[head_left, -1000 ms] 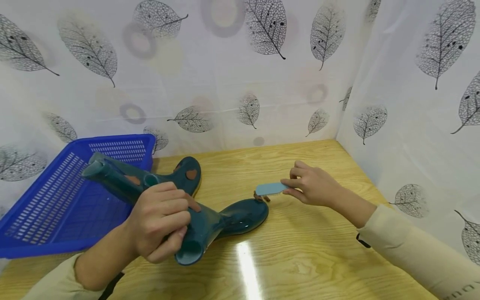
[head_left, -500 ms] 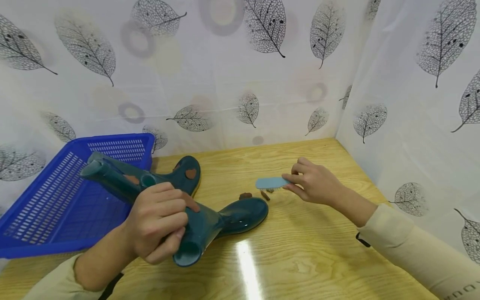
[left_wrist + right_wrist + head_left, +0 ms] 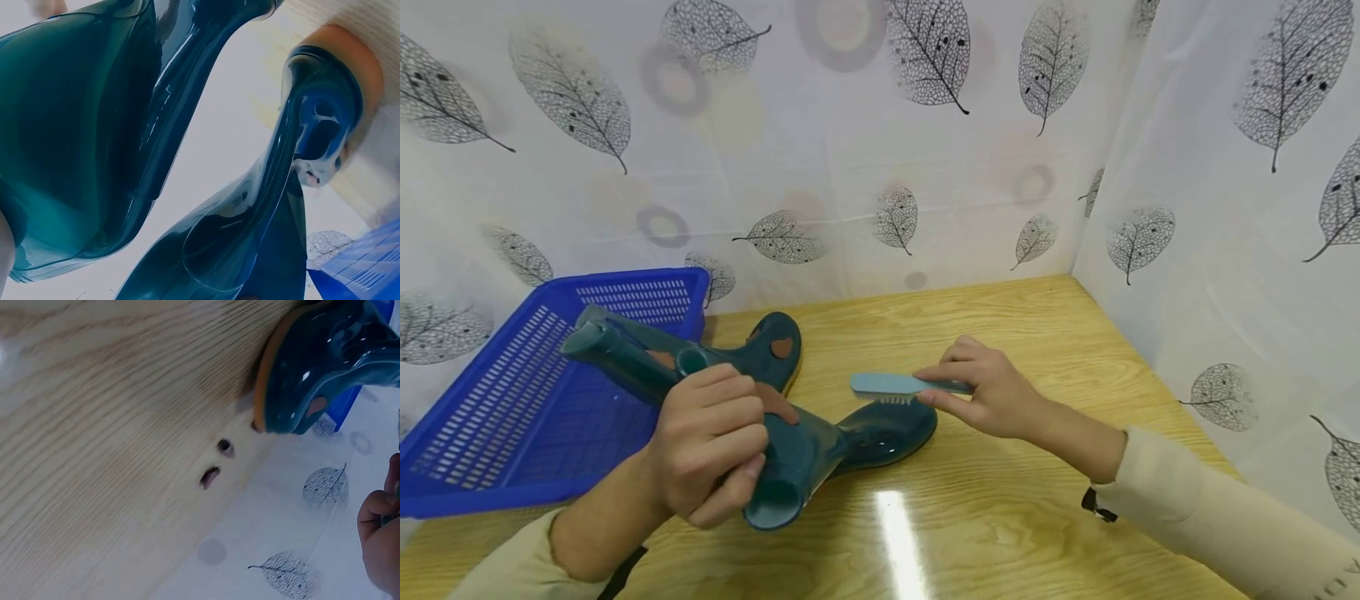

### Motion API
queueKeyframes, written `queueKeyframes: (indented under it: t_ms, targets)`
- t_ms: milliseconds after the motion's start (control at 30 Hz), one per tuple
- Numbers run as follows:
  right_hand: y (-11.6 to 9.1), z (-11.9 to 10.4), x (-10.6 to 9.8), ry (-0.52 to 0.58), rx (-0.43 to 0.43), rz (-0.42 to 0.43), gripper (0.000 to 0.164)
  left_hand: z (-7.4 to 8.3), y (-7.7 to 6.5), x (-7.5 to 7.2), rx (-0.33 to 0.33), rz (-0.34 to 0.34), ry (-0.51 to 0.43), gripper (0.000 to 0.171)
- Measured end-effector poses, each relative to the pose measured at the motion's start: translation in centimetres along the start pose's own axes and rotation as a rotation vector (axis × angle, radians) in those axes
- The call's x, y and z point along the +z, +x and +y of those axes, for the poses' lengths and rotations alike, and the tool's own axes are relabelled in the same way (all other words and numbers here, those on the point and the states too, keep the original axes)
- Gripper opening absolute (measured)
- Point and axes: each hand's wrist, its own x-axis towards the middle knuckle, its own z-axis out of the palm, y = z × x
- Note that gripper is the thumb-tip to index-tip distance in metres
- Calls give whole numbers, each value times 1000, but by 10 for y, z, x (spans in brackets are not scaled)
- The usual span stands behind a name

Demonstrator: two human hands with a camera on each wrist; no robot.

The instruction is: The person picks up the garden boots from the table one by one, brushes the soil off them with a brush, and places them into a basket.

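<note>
Biggest risk from my end: the near boot (image 3: pixel 811 454), shaft tipped toward me, foot pointing right. The left hand (image 3: pixel 711 446) has its fingers wrapped round the shaft; glossy rubber, so a slack grip could let it roll. Next, the brush (image 3: pixel 883 383), bristles down at the foot, contact I can't confirm. The right hand (image 3: pixel 981 392) pinches it, fingers close to the head; if bristles snag, it could twist in that pinch.

Around: leaf-print sheeting (image 3: pixel 850 150) behind and right, capping reach. Table (image 3: pixel 1000 517) underneath. Blue basket (image 3: pixel 475 502) on the left blocks room that way. Far boot (image 3: pixel 767 354), shaft crossing over the basket, crowds the near one, so I'd expect a knock if that shifts; brown patch (image 3: pixel 782 348) on its toe. Smallest: dark bits (image 3: pixel 210 477) loose on the table; a careless stroke could scatter them.
</note>
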Motion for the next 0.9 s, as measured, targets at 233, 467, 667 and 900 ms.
queueKeyframes:
  t_ms: [233, 467, 667, 900]
  targets:
    - [14, -47, -1, 196, 69, 16, 24, 0, 0, 0, 7, 14, 17, 34]
    - [22, -72, 2, 200, 23, 29, 23, 0, -1, -2, 23, 23, 34, 34]
    - [27, -77, 9, 164, 33, 55, 36, 0, 0, -2, 25, 36, 28, 34]
    - [34, -84, 15, 129, 117, 39, 29, -2, -2, -3, 26, 60, 15, 33]
